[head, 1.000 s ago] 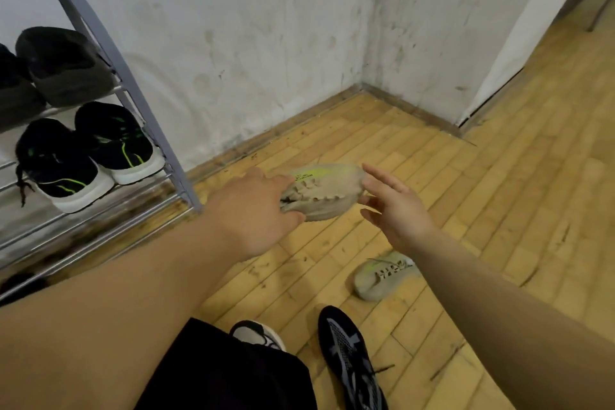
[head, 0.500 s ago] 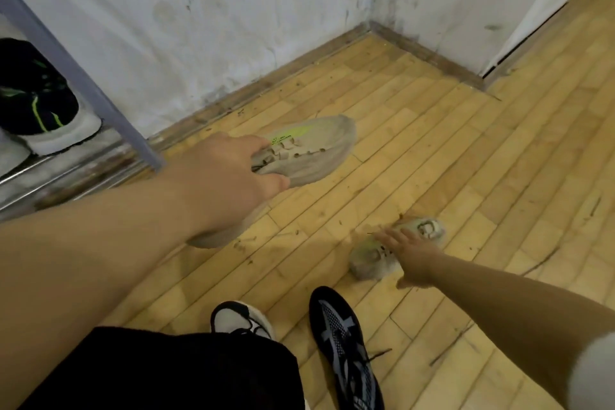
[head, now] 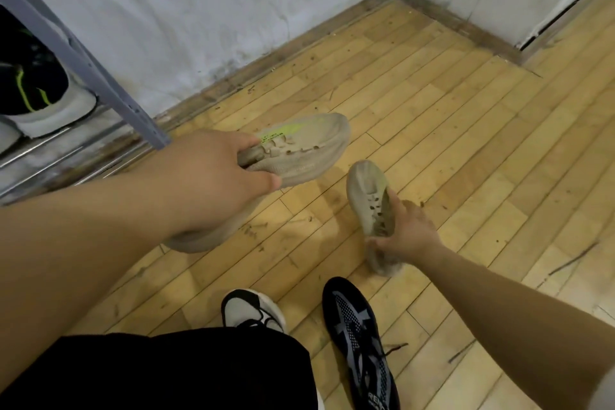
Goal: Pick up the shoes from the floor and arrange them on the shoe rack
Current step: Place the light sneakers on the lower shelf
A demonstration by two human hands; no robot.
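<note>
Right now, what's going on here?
A person is gathering a beige pair. The left-hand grip holds one beige sneaker in the air near the shoe rack. The right-hand grip grips the second beige sneaker low by the wooden floor. Neither is on the rack yet.

"REN…" on black shoe [head: 361,339]

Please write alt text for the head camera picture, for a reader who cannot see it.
The left hand holds a beige shoe above the wooden floor while the right hand grips the matching shoe. A shoe rack holding a dark sneaker stands at left.
</note>
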